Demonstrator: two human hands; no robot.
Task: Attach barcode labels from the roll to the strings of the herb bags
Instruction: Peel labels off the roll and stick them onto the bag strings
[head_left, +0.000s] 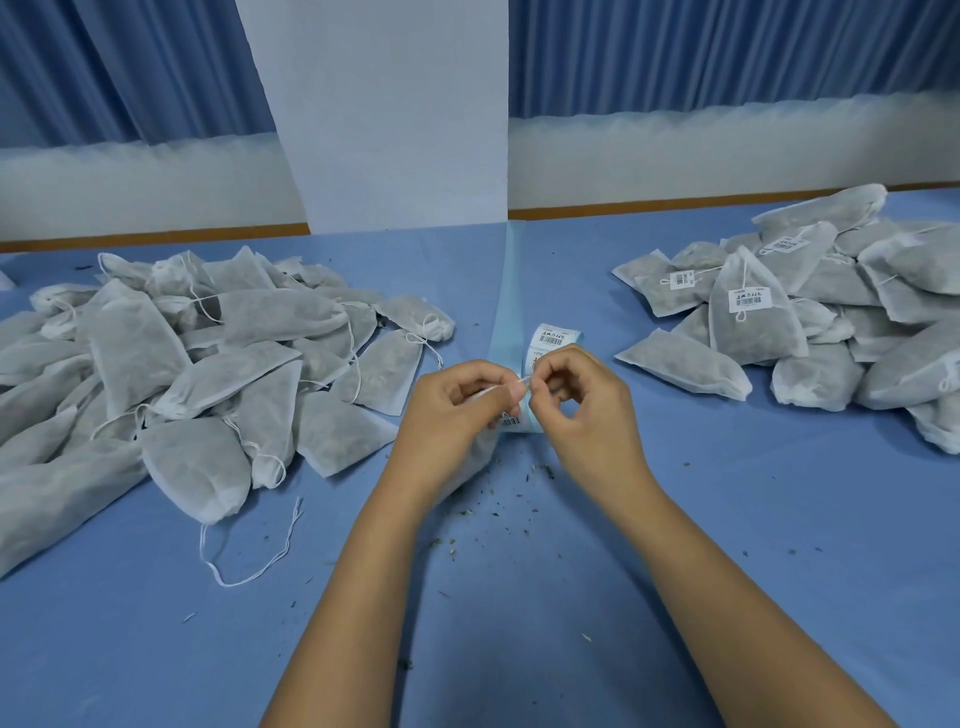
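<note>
Centre of the frame: a thin white string (501, 391) is stretched between two hands. The left hand (452, 410) pinches it between thumb and forefinger, fingers curled. The right hand (592, 410) pinches its other end at the fingertips, the remaining fingers loosely bent. Just below them a barcode label (511, 422) peeks out. Whether it is stuck to the string yet cannot be told.

The herb bag (470, 457) that the string seems to belong to lies mostly hidden under the left hand. It looks light, soft and loosely filled, and the string limp and thin, so it is probably best held taut close to where the label goes. The label looks like flimsy paper and is likely tacky, so safest held by an edge.

Just above the hands sits the label roll (551, 338), its pale blue backing strip (511, 291) trailing toward the top of the frame.

At left lies a pile of unlabelled bags (182, 364). At upper right is a pile of labelled bags (805, 312).

A blue tablecloth (519, 623) is scattered with herb crumbs (493, 501), and a loose string (249, 551) lies at lower left. Behind are blue curtains (130, 67) and a white pillar (384, 104).
</note>
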